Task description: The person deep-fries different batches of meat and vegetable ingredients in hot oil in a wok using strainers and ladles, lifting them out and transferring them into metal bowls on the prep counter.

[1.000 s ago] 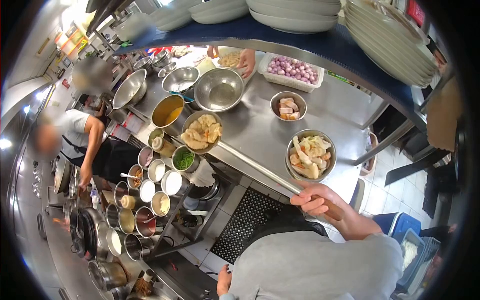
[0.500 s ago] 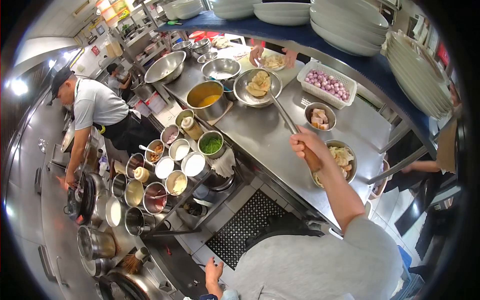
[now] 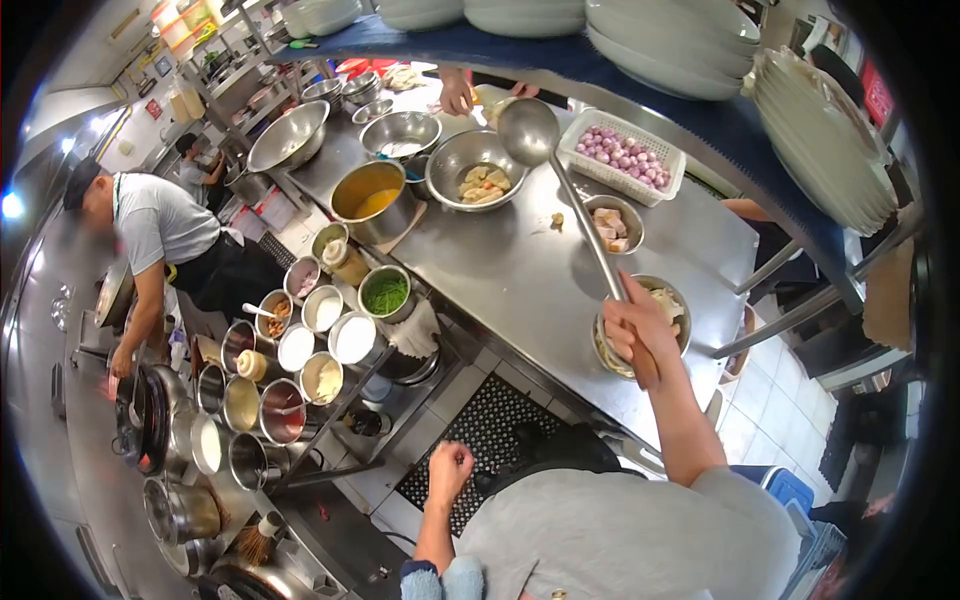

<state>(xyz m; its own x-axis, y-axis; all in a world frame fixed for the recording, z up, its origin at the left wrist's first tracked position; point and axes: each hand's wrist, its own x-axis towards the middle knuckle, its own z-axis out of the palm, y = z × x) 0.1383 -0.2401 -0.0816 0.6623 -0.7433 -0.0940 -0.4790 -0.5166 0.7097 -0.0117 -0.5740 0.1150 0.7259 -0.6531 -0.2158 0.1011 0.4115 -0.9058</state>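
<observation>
From where I sit, far away, I see my right hand (image 3: 640,328) wrapped around the handle of a steel ladle (image 3: 593,240), with fingers closed near where the metal meets the brown end. The ladle is long and thin, and it points from that hand to the far side and a little left. Its round scoop (image 3: 527,132) is up in the air at the far end. In my view, the scoop sits between a big steel bowl (image 3: 458,152) on its left, with pale food pieces (image 3: 484,186) inside, and a white basket (image 3: 622,184) of small purple shallots (image 3: 625,158) on its right. I see no food on the side of the scoop that faces me. A small bowl of pinkish chunks (image 3: 611,229) is just right of the ladle's stem. My right hand is in front of another steel bowl (image 3: 686,335) of pale food, at the near side of the counter (image 3: 480,262). My left hand (image 3: 449,475) is well apart, low and to the left, with fingers curled in; I can't tell if it has anything inside. The right hand is the nearer one to everything here.
</observation>
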